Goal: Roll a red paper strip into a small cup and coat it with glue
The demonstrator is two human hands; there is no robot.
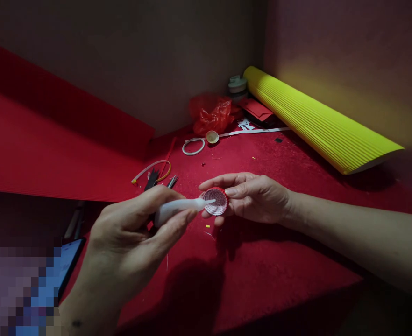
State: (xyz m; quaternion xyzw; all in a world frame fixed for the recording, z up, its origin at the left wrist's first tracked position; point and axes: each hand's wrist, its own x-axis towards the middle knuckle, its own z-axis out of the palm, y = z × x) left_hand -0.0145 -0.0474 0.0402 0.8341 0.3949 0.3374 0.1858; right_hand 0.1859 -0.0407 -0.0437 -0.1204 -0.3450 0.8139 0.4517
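Left hand (129, 228) grips white plastic glue nozzle (178, 207), tip on red-rimmed coiled-paper disc (217, 201) pinched in right hand (258, 196); dab lightly.

Two bare hands meet near the centre of the view. The left hand (132, 228) rises from the lower left, its fingers and thumb curled tight in a pen-like grip that points right. The right hand (258, 198) reaches in on a long bare right forearm (360, 233), fingers pointing left, thumb and fingertips pinched closed.
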